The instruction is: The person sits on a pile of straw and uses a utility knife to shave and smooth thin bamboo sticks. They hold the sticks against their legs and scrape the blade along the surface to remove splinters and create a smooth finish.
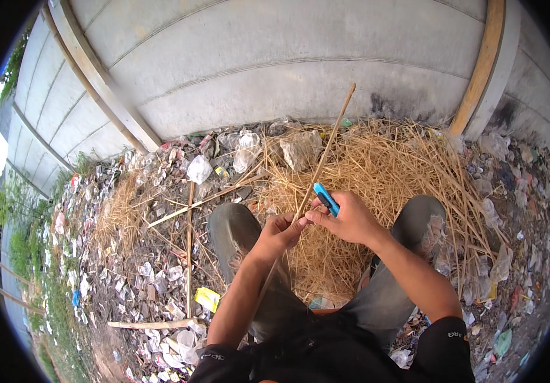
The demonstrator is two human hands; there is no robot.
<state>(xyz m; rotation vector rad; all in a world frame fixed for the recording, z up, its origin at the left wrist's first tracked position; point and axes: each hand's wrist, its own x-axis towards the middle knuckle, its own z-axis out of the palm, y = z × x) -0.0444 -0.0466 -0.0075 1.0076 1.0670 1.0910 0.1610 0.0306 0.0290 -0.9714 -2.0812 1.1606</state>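
Note:
A long, thin wooden stick (327,150) slants across the middle, its far tip up against the view of the wall and its lower end passing by my left forearm. My left hand (279,233) is closed around it between my knees. In my right hand (350,218) is a blue box cutter (326,199), its body standing out past my fingers. The right fingertips meet the stick right beside my left thumb. The cutter's blade cannot be made out.
A heap of straw-like shavings (390,166) lies beyond and between my knees. Loose sticks (190,249) and a curved wooden piece (150,324) lie among scattered litter at left. A yellow packet (207,299) is near my left leg. A concrete panel wall (275,70) with posts stands ahead.

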